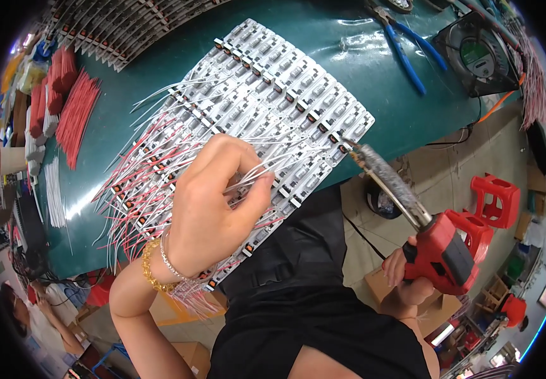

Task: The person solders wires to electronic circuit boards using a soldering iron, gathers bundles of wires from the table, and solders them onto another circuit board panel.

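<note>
A panel of white circuit boards lies at a slant on the green table, each board carrying small components. My left hand is over its middle, fingers closed in a pinch on several thin white wires. In my right hand is a red and black soldering gun, gripped by its handle. The gun's long metal barrel points up and left, and its tip reaches the right part of the panel, close to a board. Red and white wires stick out from the panel's left rows.
Bundles of red wire and white wire lie at the table's left. Blue-handled pliers and a black fan are at the far right. More boards stand far left. Red stools are on the floor; another person sits lower left.
</note>
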Demonstrator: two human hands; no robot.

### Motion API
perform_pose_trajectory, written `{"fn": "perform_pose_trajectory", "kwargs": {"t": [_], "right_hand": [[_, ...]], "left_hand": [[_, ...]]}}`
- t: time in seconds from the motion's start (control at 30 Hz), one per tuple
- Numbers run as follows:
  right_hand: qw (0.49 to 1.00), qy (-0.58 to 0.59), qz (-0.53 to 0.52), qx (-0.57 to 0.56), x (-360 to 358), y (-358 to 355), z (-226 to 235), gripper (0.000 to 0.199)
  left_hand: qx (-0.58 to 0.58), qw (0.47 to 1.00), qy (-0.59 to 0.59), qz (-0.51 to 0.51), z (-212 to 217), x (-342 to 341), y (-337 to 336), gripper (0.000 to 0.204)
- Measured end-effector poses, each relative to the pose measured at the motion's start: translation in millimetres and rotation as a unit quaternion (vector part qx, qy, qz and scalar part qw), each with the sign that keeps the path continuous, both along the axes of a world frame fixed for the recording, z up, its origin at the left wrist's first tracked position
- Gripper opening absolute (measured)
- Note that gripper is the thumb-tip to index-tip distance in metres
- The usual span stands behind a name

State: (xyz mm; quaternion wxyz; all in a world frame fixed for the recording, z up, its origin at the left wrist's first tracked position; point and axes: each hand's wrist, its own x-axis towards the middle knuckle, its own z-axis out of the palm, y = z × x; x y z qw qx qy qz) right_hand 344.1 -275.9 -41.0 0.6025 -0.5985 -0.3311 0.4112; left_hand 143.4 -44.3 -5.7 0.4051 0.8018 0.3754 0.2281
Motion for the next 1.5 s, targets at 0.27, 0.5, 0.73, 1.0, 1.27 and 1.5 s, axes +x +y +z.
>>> {"fn": "perform_pose_trajectory", "kwargs": {"t": [0.27,0.5,0.73,1.0,1.27,1.5], "right_hand": [[0.981,0.115,-0.124,-0.092,-14.2,13.3,23.5,0.070],[0.985,0.130,-0.081,-0.082,-8.7,4.4,14.7,0.081],[0.982,-0.085,-0.101,-0.132,0.8,-31.4,-13.8,0.074],[0.987,0.093,-0.024,-0.126,-8.1,8.2,27.7,0.064],[0.985,0.099,-0.046,-0.137,-10.7,10.8,28.9,0.065],[0.993,0.066,-0.039,-0.088,-4.4,-1.9,16.4,0.076]], "left_hand": [[-0.028,0.999,-0.016,0.016,-5.8,-6.0,-1.1,0.013],[-0.041,0.998,-0.017,0.036,-5.3,-4.7,-3.2,0.013],[-0.012,1.000,-0.009,0.023,-5.5,-4.7,-3.1,0.013],[0.011,1.000,-0.009,0.018,-7.5,-4.8,-3.6,0.015],[0.020,1.000,-0.004,0.016,-8.7,-5.3,-4.0,0.013],[0.017,0.998,-0.058,0.021,-8.5,-6.1,-4.3,0.011]]}}
